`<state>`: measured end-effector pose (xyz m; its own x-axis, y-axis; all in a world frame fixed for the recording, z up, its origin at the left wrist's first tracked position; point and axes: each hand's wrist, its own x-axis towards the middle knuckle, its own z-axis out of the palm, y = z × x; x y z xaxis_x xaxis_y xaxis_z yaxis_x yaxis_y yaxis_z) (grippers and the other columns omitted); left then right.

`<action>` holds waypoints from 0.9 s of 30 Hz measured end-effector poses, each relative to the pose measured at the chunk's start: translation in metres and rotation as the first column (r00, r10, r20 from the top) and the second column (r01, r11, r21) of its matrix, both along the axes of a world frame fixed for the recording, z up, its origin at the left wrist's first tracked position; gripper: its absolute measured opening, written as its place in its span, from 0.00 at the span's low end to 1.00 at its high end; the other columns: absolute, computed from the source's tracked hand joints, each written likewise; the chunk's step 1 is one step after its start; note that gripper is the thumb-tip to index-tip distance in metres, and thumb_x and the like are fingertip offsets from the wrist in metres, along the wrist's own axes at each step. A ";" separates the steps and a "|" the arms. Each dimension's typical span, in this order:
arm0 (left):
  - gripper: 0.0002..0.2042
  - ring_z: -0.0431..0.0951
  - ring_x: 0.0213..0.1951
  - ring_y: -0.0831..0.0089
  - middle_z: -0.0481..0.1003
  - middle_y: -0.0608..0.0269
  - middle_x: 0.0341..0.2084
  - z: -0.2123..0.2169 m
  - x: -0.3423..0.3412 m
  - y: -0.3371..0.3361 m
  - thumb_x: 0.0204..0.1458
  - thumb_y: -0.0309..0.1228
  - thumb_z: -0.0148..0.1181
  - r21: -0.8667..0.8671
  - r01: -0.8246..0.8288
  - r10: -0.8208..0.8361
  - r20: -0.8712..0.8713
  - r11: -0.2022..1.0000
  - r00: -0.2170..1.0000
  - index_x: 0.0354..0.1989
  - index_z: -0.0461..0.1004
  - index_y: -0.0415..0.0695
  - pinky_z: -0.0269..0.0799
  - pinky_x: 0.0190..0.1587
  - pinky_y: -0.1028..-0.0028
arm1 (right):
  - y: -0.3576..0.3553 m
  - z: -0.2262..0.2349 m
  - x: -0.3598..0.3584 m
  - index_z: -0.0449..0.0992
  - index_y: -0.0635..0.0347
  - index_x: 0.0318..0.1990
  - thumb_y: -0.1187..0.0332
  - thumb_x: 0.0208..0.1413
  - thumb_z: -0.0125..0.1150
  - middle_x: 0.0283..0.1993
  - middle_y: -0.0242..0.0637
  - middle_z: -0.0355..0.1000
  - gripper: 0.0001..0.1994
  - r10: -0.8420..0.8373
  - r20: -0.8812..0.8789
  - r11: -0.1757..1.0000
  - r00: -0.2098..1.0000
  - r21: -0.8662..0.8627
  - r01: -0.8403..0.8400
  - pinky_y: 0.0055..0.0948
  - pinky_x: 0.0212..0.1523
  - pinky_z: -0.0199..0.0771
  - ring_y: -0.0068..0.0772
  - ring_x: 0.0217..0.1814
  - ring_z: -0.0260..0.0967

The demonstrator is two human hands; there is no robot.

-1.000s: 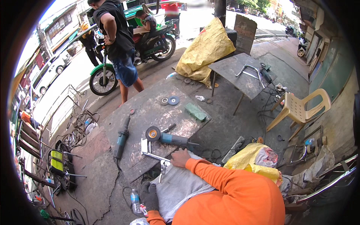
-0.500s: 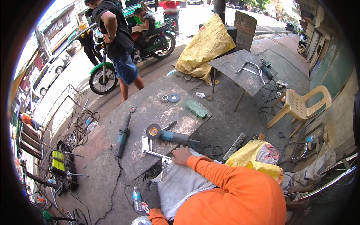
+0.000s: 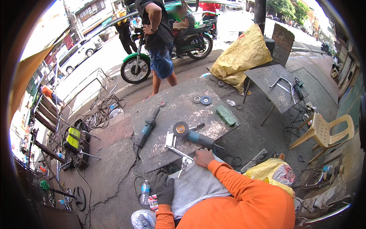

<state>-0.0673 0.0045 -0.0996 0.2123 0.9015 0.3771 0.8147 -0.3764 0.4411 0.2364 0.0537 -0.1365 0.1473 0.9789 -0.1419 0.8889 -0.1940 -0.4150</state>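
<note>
My right hand (image 3: 204, 157) is bare, its fingers curled by the lower end of a silver metal bracket (image 3: 179, 150). Whatever it grips is hidden. The bracket lies on a dark worn board (image 3: 156, 158), with shiny metal parts (image 3: 185, 163) hanging at the board's near edge. Just beyond is an angle grinder (image 3: 198, 138) with an orange-centred disc; a second grinder (image 3: 145, 131) lies to its left. My left hand (image 3: 164, 189), in a dark grey glove, rests with fingers apart against the grey cloth (image 3: 194, 187) over my lap. Close to it stand a water bottle (image 3: 145, 192) and a small red-and-white pack (image 3: 153, 202).
Loose discs (image 3: 206, 100) and a green block (image 3: 225, 115) lie on the board. Right are a metal table (image 3: 263, 82), a beige plastic chair (image 3: 324, 131) and cables. Left sit a yellow-green machine (image 3: 72, 138) and metal frames. A person (image 3: 158, 34) stands by a motorcycle (image 3: 135, 68).
My view has turned left, so the board, grinders and chair appear farther right. Both hands keep about the same places relative to the bracket and bottle.
</note>
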 end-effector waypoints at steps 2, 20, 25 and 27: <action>0.18 0.80 0.58 0.47 0.83 0.46 0.52 0.000 -0.001 0.003 0.58 0.40 0.71 -0.188 0.025 0.003 0.147 0.982 0.989 0.49 0.85 0.39 0.73 0.66 0.55 | -0.001 0.001 0.001 0.84 0.58 0.53 0.49 0.62 0.56 0.60 0.47 0.82 0.24 -0.027 -0.026 1.000 0.999 0.006 0.027 0.68 0.67 0.66 0.58 0.68 0.72; 0.17 0.82 0.55 0.51 0.84 0.50 0.49 -0.004 -0.004 0.004 0.59 0.41 0.70 -0.241 0.044 0.022 0.261 0.969 0.965 0.47 0.86 0.40 0.75 0.62 0.57 | 0.005 -0.008 0.005 0.87 0.53 0.44 0.49 0.61 0.59 0.51 0.43 0.85 0.19 0.018 0.079 0.999 0.997 -0.032 -0.016 0.65 0.63 0.68 0.57 0.63 0.76; 0.15 0.82 0.54 0.50 0.84 0.50 0.48 -0.006 -0.002 0.004 0.59 0.40 0.70 -0.196 0.012 0.027 0.197 0.981 0.980 0.46 0.86 0.40 0.75 0.61 0.57 | 0.005 -0.008 0.007 0.86 0.54 0.42 0.52 0.60 0.62 0.47 0.45 0.85 0.17 -0.006 0.041 1.000 0.999 -0.022 0.007 0.64 0.63 0.69 0.58 0.62 0.76; 0.15 0.83 0.53 0.49 0.84 0.47 0.48 -0.006 -0.003 0.004 0.60 0.38 0.70 -0.189 0.024 0.018 0.217 0.982 0.976 0.46 0.86 0.38 0.77 0.60 0.57 | 0.008 -0.008 0.012 0.85 0.56 0.43 0.53 0.59 0.65 0.50 0.46 0.84 0.17 -0.087 -0.247 0.981 0.965 0.146 0.126 0.63 0.64 0.69 0.58 0.63 0.75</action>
<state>-0.0705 0.0081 -0.1054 0.1469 0.9605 0.2364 0.6910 -0.2707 0.6703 0.2484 0.0616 -0.1448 0.2331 0.9720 -0.0292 0.7384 -0.1965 -0.6451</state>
